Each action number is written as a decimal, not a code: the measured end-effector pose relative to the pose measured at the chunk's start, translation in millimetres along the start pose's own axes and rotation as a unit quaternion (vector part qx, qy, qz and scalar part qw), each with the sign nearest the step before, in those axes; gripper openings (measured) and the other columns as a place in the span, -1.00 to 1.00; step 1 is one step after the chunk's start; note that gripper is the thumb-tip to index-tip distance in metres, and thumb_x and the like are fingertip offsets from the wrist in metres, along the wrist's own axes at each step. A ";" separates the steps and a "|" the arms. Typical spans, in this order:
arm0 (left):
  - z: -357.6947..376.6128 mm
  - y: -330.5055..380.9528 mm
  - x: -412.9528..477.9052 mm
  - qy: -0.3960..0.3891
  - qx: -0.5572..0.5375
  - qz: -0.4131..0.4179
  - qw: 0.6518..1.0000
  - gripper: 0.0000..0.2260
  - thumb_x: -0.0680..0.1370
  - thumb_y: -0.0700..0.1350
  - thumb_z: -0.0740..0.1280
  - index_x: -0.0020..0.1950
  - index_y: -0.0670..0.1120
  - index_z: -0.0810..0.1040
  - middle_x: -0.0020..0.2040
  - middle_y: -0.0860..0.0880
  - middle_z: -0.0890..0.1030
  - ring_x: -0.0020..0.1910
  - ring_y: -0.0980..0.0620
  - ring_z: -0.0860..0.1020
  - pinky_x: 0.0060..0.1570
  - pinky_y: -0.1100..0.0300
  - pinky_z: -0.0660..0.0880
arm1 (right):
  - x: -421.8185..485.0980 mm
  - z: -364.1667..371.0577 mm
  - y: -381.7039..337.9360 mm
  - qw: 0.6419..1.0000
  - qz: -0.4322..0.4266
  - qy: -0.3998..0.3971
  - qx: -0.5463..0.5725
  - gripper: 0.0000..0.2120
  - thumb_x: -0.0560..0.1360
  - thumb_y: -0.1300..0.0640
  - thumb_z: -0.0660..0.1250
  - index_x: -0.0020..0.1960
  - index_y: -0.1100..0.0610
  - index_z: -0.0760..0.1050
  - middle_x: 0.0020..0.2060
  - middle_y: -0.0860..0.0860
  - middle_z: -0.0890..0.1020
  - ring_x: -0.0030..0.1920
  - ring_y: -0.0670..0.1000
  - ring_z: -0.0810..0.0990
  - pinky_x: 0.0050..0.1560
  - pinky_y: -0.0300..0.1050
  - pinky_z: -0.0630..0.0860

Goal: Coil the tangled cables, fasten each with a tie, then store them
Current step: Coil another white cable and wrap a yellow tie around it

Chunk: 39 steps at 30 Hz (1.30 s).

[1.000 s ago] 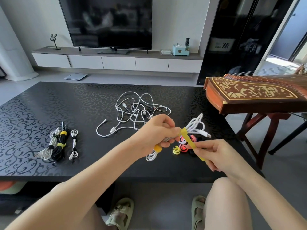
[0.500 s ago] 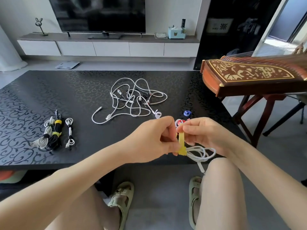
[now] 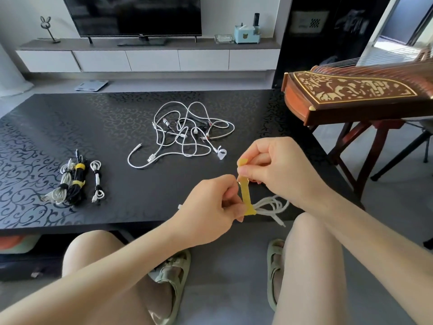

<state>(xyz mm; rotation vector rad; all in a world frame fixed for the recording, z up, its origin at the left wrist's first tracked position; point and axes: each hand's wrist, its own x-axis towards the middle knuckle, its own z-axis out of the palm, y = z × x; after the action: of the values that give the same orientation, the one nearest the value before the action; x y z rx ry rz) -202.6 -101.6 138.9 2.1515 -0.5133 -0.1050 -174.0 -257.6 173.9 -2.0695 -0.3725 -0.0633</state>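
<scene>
At centre-right of the frame, the left hand pinches a coiled white cable at its bound end. The right hand pinches the upper end of a yellow tie wrapped round the coil. Tangled cables lie on the black table above them.

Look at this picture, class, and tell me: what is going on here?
A person seated at a black table is fastening a coiled white cable with a yellow tie. The left hand grips the coil at the tie; the right hand pinches the tie's free end, held upward. Coiled bundles lie on the table's left, and a tangle of cables waits in the middle.
</scene>
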 end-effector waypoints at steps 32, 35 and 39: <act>-22.7 12.5 12.2 0.055 0.136 0.242 0.959 -0.61 0.44 -0.26 0.41 -0.27 -0.01 0.17 -0.29 -0.03 0.61 -0.38 0.04 0.43 -0.33 0.20 0.36 | -32.1 -6.0 64.0 0.879 0.229 -0.187 0.373 -0.29 0.47 -0.32 0.00 -0.23 0.24 0.66 -0.29 0.25 0.65 -0.31 0.13 0.60 -0.28 -0.07 0.55; -24.2 12.6 11.2 0.038 0.180 0.310 0.933 -0.66 0.46 -0.28 0.38 -0.28 -0.07 0.21 -0.36 -0.11 0.58 -0.43 -0.13 0.43 -0.40 0.03 0.38 | -19.4 -6.8 66.5 0.879 0.178 -0.276 0.345 -0.39 0.45 -0.35 0.20 -0.20 0.21 0.61 -0.31 0.16 0.64 -0.39 0.03 0.54 -0.32 -0.18 0.49; -25.6 11.6 7.0 0.015 0.171 0.362 0.916 -0.72 0.52 -0.30 0.31 -0.23 -0.08 0.24 -0.38 -0.17 0.54 -0.44 -0.16 0.41 -0.46 0.03 0.38 | -8.1 -4.0 62.4 0.870 0.208 -0.300 0.331 -0.67 0.48 -0.03 0.33 -0.10 0.27 0.53 -0.33 0.08 0.59 -0.35 -0.02 0.52 -0.34 -0.24 0.48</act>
<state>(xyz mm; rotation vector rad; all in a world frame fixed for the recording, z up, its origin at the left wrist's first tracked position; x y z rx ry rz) -193.3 -91.0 164.2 2.1407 -1.3533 0.4601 -163.2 -291.7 122.0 -1.3939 -0.2552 0.8721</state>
